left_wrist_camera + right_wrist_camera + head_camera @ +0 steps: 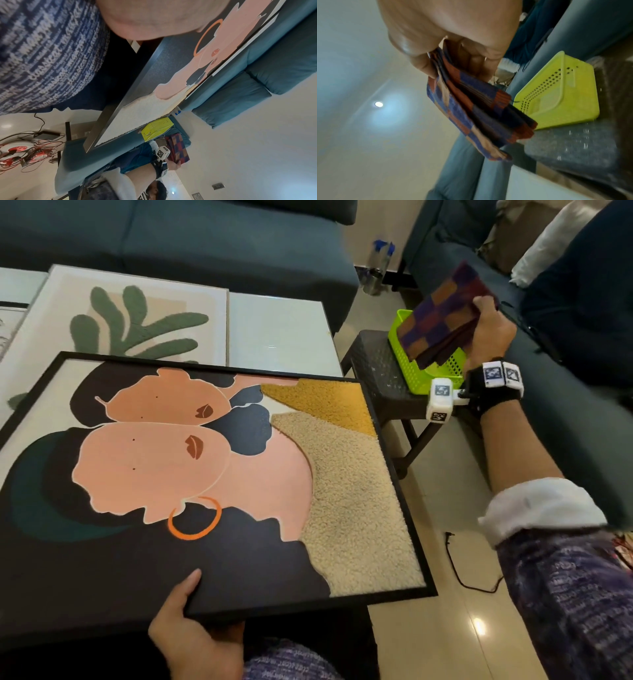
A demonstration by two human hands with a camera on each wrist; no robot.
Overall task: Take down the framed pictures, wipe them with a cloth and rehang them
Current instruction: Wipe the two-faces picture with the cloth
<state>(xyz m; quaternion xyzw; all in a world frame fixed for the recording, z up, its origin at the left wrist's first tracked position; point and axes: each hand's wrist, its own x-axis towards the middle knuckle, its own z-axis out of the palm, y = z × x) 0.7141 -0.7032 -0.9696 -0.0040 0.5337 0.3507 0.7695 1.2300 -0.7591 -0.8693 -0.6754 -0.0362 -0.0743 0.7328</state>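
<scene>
A large black-framed picture (212, 474) of two pink faces with tufted beige and mustard patches lies tilted over the low table. My left hand (191, 625) grips its near edge, thumb on top of the frame; the same picture (171, 75) fills the left wrist view. My right hand (489, 330) holds a folded checked cloth (442, 320) of purple, orange and maroon squares, raised above a lime green basket (424, 371). In the right wrist view the cloth (479, 115) is pinched between thumb and fingers, with the basket (559, 94) beside it.
A white-framed picture (137, 316) of a green plant lies on the glass table (281, 333) behind. The basket stands on a dark plastic stool (380, 371). Blue sofas (205, 241) ring the table. A black cable (469, 580) trails on the tiled floor.
</scene>
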